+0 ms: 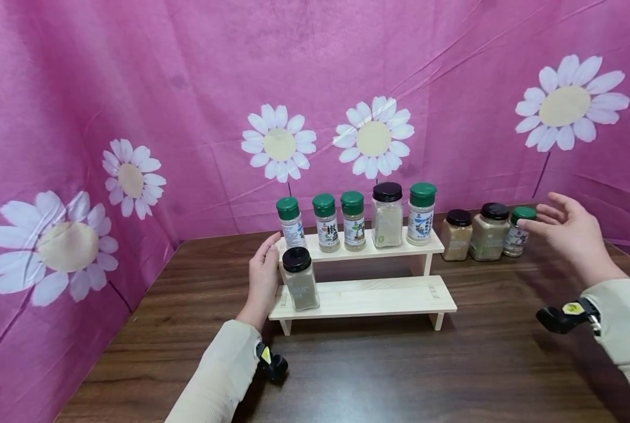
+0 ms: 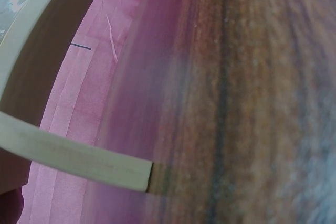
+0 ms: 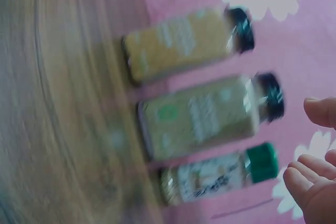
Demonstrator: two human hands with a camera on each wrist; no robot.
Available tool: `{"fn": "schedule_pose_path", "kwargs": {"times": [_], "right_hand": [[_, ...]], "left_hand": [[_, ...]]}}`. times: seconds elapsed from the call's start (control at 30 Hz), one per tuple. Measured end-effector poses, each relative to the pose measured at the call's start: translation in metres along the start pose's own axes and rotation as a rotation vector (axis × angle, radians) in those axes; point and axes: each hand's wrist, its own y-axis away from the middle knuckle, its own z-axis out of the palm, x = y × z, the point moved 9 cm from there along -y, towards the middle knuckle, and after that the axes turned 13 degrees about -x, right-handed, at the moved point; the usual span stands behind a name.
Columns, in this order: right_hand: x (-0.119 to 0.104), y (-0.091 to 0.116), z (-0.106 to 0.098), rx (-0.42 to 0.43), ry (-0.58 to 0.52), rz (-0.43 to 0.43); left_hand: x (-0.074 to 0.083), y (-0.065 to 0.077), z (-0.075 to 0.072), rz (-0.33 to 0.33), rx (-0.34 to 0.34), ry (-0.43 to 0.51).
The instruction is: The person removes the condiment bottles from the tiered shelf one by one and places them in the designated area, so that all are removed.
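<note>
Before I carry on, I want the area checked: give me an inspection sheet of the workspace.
Surface: brown wood-grain table.
Job's things: two-tier wooden rack; five jars on top, one black-lidded jar below, at left; three jars on the table to its right.
Clutter: nothing seen.
Left hand: at the rack's left end; grip unclear.
Right hand: beside the rightmost jar, holding nothing.
Cables: nothing seen.
Surroundings: pink flowered cloth.

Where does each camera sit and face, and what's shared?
On head: faces forward, down at pale wooden rack; left hand, right hand show.
On left wrist: faces rack's end, brown wooden table; likely fingertip shows.
On right wrist: faces two square black-lidded jars, round green-lidded jar; fingers show.
Head, right wrist share these jars.
</note>
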Motion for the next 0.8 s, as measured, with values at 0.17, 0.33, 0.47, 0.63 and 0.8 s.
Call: {"fn": "schedule_pose_path", "kwargs": {"times": [0.17,0.33,0.47,0.63,0.8], "right_hand": [[-0.025,0.008,0.005,0.001,-0.081,-0.062],[-0.050,0.019,0.020,-0.053,-0.154,-0.140],[-0.070,0.029,0.038,-0.090,-0.233,-0.220],[-0.093,0.039,0.065,-0.176,-0.382,-0.320],[-0.112,0.048,0.091,-0.245,-0.407,-0.385]], "left_hand": [[0.000,-0.001,0.000,0.009,0.002,-0.009],[0.000,0.000,0.000,0.007,0.011,-0.002],[0.001,0.001,0.000,0.004,0.008,-0.004],[0.000,0.000,0.000,-0.001,0.001,-0.006],[0.001,0.000,0.000,0.004,-0.002,-0.010]]}}
